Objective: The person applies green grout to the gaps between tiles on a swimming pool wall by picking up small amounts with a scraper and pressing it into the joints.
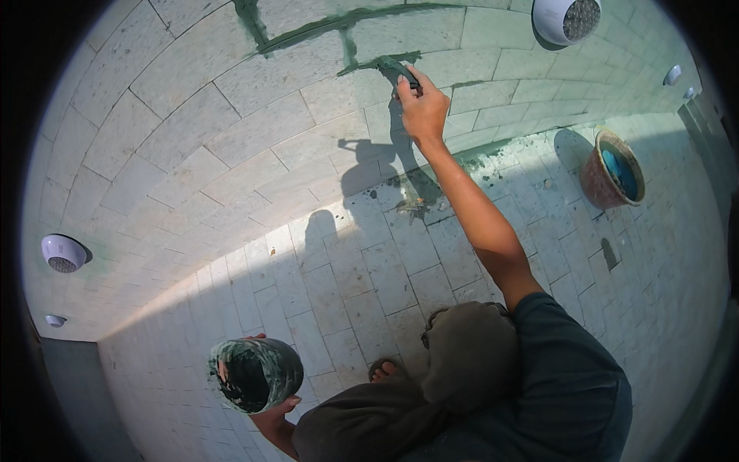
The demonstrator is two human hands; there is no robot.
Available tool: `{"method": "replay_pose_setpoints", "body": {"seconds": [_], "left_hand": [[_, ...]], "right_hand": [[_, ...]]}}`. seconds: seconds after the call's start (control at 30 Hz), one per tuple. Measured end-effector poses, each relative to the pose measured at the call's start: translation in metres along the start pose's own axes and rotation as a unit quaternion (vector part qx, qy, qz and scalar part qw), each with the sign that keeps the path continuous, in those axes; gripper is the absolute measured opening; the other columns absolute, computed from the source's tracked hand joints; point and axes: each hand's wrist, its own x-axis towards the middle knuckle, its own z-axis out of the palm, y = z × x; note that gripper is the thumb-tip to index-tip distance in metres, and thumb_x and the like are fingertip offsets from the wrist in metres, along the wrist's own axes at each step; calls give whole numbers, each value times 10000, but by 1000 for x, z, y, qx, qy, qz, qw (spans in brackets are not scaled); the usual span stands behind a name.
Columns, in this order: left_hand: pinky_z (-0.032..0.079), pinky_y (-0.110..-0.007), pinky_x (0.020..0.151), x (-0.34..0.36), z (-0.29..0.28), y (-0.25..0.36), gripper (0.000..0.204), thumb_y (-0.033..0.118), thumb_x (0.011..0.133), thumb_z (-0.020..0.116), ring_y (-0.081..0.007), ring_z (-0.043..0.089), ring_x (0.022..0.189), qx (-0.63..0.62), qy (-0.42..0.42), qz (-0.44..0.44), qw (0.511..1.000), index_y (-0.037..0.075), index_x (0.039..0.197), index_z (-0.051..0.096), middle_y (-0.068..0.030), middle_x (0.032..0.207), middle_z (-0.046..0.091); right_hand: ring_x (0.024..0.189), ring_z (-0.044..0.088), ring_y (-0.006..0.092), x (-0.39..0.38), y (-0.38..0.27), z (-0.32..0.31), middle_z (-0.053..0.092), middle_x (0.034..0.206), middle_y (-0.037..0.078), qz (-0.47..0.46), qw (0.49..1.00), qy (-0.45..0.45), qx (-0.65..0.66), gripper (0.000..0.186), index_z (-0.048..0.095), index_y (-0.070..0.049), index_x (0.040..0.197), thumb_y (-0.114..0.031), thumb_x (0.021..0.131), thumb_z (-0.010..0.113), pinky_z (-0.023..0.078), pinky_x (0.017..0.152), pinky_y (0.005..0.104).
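My right hand (pixel 423 112), arm stretched out, pinches a small dark spreader (pixel 406 75) against the pale tiled wall (pixel 254 131). Under its edge lies wet dark green grout (pixel 389 61) along a tile joint. More green grout (pixel 308 32) fills the joints above and to the left. Low on the left, my left hand (pixel 275 412) is wrapped round a round tub (pixel 283 369) tipped so its mouth shows. Green grout coats the tub's rim and inside; most of the left fingers are hidden behind it.
On the tiled floor (pixel 369 281) at right stands a worn bucket (pixel 594 181) with something blue (pixel 618 171) inside. Round white lamps (pixel 548 19) stick out from the walls. Grout crumbs (pixel 419 204) lie along the wall's foot. My sandalled foot (pixel 385 372) is near the middle.
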Motion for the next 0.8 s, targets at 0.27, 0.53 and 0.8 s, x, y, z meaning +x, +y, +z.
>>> {"method": "replay_pose_setpoints", "body": {"seconds": [0.27,0.53,0.8], "left_hand": [[508,-466,986,2,4,-3,1253,272,468,997,-340,539,1222,-3,-5,-2,1000,104,1483,281,-172,1322,506],[511,-463,984,0,3,0,1253,267,467,997,-337,544,1218,5,-7,-4,1000,101,1482,281,-171,1318,510],[514,-461,983,-1,1,2,1252,261,467,998,-334,548,1215,7,-6,-5,1000,98,1481,281,-170,1315,514]], "right_hand": [[624,692,275,11,9,-16,689,732,198,-66,990,76,-98,348,679,37,1150,-176,875,682,519,592,354],[624,691,279,-24,-2,12,695,763,187,-109,991,-27,-79,319,697,8,1127,-155,852,695,527,585,347],[616,693,301,15,12,-22,696,746,199,-49,982,125,-135,319,703,29,1093,-174,847,696,530,593,374]]}}
